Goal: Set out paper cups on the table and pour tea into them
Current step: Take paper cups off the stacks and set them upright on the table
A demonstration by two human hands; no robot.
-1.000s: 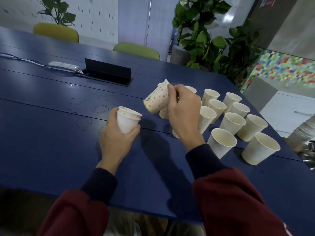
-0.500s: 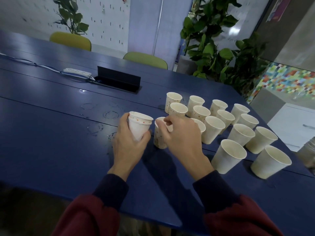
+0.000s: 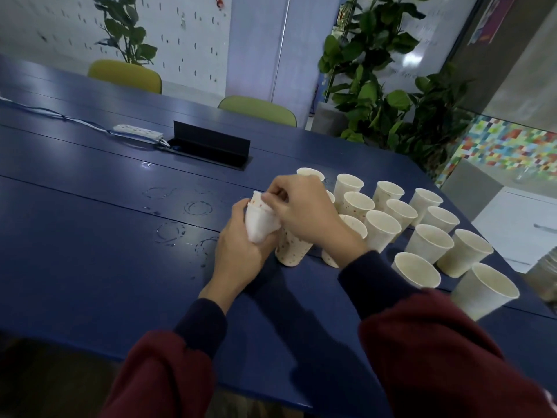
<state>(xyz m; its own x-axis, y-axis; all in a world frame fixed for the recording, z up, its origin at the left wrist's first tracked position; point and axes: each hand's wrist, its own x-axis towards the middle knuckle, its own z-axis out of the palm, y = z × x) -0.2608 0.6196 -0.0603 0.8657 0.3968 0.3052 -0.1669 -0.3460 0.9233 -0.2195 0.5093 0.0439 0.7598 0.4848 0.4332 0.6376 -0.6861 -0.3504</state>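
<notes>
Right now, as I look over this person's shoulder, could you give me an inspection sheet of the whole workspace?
Surface: blue table, with ring marks left of the hands.
Job's things: many paper cups stand upright in rows at the right; those whose insides show look empty. No tea vessel seen.
Clutter: nothing seen.
Grips: left hand grips the held cup, perhaps a nested stack; right hand pinches its rim.
Cables: white power strip and its cable lie beside a black flap.
Surroundings: two green chairs, leafy plants, pegboard wall.
</notes>
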